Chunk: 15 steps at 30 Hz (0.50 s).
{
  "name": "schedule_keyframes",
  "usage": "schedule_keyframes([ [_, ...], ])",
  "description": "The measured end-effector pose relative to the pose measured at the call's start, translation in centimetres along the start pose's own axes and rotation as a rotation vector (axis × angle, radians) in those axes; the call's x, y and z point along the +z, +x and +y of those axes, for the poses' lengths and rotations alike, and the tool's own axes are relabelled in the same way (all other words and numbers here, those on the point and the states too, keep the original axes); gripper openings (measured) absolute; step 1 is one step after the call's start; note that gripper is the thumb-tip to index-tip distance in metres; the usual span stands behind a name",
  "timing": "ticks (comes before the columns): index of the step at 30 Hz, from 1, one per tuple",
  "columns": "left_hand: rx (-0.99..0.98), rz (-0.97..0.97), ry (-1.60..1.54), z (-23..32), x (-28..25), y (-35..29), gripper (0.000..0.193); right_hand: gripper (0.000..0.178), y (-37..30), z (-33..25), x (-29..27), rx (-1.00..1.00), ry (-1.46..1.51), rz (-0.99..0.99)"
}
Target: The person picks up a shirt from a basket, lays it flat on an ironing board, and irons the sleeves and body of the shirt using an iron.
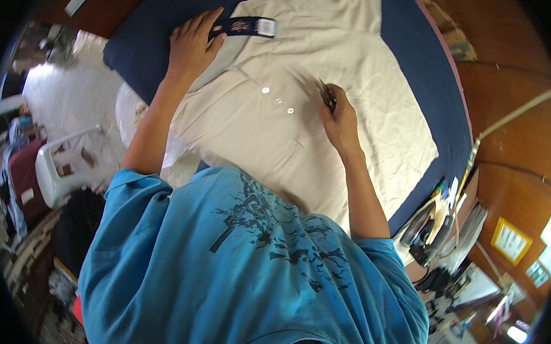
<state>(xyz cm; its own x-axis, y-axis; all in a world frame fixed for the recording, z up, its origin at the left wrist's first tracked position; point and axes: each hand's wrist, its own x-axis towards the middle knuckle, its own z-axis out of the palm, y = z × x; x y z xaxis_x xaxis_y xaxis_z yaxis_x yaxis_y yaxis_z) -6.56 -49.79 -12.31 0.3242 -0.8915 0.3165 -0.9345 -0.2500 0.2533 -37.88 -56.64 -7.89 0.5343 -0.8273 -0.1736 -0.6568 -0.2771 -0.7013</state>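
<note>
My left hand lies flat at the far left of the cloth, thumb apart from the fingers. It rests beside a dark blue label card with a white sticker and over a grey piece of fabric. My right hand is closed around small dark metal scissors, blades pointing away to the upper left; they look slightly blurred. Under both hands spreads a wrinkled beige cloth. Between the hands, a white button, a fainter second one and another button form a slanting row on it.
The beige cloth covers much of a dark blue table covering. Brown wooden panels stand at the right, with a hanging cable. An iron-like tool and other items crowd the near right. A white plastic chair stands at left.
</note>
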Motion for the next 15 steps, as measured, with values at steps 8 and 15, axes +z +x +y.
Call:
schedule_keyframes([
  [8, 0.065, -0.383, -0.107, 0.4, 0.3, 5.4, 0.029, 0.037, -6.3, 18.2, -12.2, 0.199, -0.177, 0.625],
  [15, -0.749, 0.545, -0.319, -6.1, 1.7, 4.4, 0.057, 0.031, -11.0, 29.9, -26.2, 0.414, -0.856, 0.855],
])
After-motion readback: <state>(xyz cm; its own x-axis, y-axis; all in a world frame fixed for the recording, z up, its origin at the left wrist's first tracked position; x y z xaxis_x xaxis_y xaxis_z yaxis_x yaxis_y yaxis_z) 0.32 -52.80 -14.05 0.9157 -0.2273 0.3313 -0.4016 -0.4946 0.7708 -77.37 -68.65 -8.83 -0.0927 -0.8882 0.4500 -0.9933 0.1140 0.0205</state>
